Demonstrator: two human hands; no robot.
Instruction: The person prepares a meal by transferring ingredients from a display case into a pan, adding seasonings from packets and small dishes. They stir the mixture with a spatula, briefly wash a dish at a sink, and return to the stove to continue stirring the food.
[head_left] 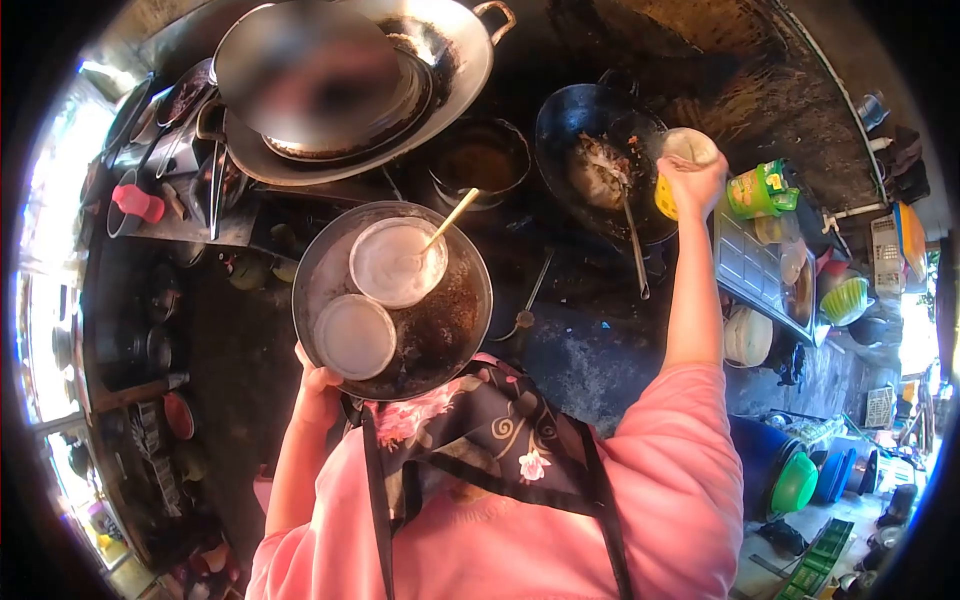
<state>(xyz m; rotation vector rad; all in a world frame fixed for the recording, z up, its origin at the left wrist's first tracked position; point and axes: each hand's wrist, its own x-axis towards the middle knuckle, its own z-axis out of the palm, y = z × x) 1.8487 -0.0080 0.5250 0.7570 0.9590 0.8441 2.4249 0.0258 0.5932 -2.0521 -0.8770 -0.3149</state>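
Observation:
My left hand (320, 380) grips the lower left rim of a wide dark pan (435, 345) in front of my chest. Inside it are a round bowl (395, 262) of pale, frothy-looking stuff with a light-coloured handle (455, 215) sticking out, and a smaller round container (355, 337) with similar pale contents. My right hand (697, 187), arm stretched forward, is wrapped round a yellow container (665, 198) whose top looks pale. This container is by the right edge of a black wok (560, 125) that holds food scraps and a long-handled ladle (637, 250).
A large metal wok (465, 50) with a blurred round vessel stands at the upper left. Beside it is a dark pot (480, 160). A green-and-yellow packet (760, 190) lies right of my right hand, near a grey rack (750, 270). Shelves with pans line the left.

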